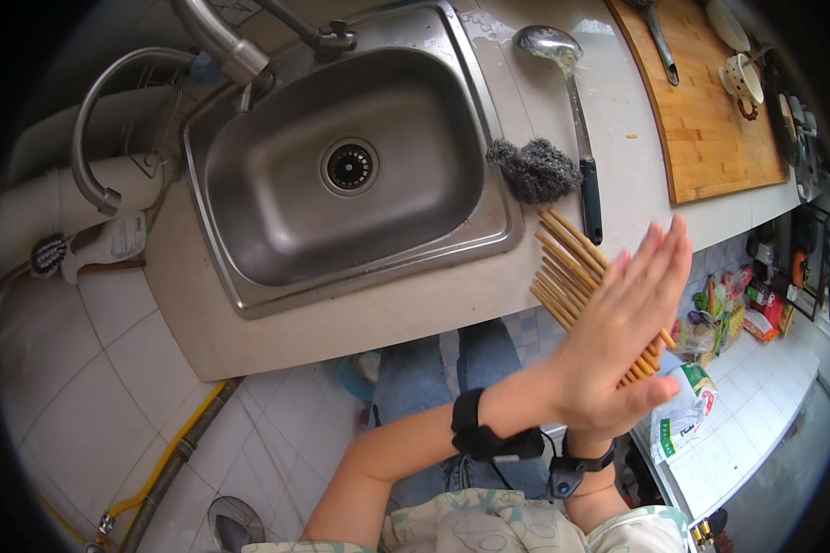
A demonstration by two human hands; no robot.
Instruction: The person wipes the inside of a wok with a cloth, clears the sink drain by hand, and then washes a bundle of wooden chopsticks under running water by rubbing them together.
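My left hand [602, 339], slightly blurred, lies flat over a bundle of wooden chopsticks [567, 276], its fingers together. My right hand [591, 430] is underneath and mostly hidden, so the bundle is clasped between both palms. The chopsticks' thin ends fan out towards the sink, and their other ends show near my left thumb. Beyond them, on the counter, a grey steel-wool scourer [541, 171] touches the sink's rim. Beside it lies a metal ladle [575, 90] with a black handle. The stainless-steel sink [346, 166] is to the left of my hands.
Two taps [232, 48] rise behind the sink. A wooden cutting board [712, 124] at the right bears a dotted cup [741, 77]. A brush [48, 254] and a white bottle [111, 242] are at far left. Bagged vegetables [716, 311] and a plastic packet [681, 422] rest on a tiled surface.
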